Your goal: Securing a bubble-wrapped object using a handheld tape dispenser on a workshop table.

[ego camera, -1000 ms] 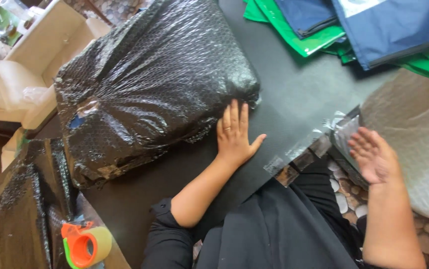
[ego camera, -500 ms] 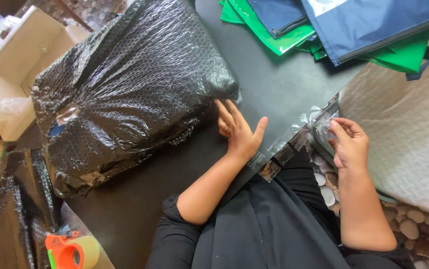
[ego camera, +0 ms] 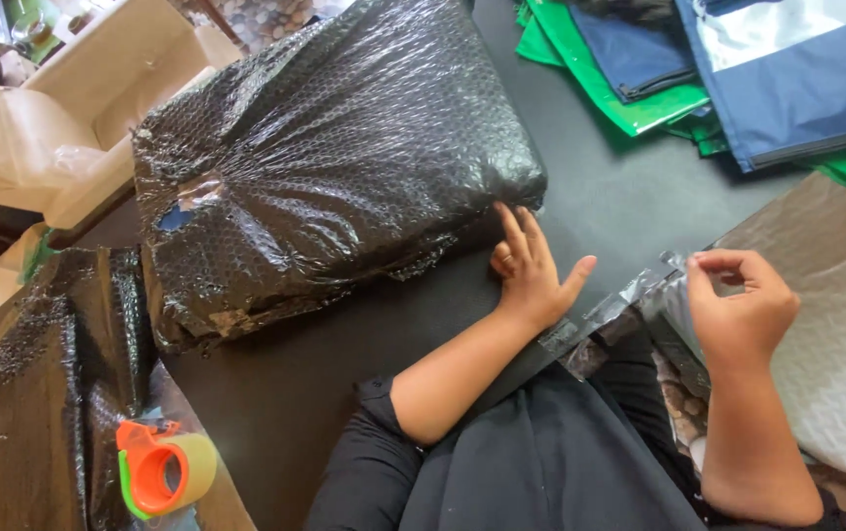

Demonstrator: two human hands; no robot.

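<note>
The left hand (ego camera: 531, 270) lies flat, grip wide, fingertips touching the near edge of the black bubble-wrapped parcel (ego camera: 334, 162) on the dark tabletop (ego camera: 590, 197). The right hand (ego camera: 737, 300) has its grip narrow, pinching the clear plastic strip (ego camera: 629, 295) of a grey padded mailer (ego camera: 826, 324).

Dark table (ego camera: 600, 211) carries bubble-wrapped parcel (ego camera: 334, 167) and fabric bags (ego camera: 737, 79).

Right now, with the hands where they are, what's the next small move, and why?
Probably peel the clear strip further along the grey bubble mailer. The right hand pinches the strip's end at the mailer's edge, while the left hand lies flat on the dark table, fingertips touching the black bubble-wrapped parcel. The parcel lies outside the mailer.
</note>
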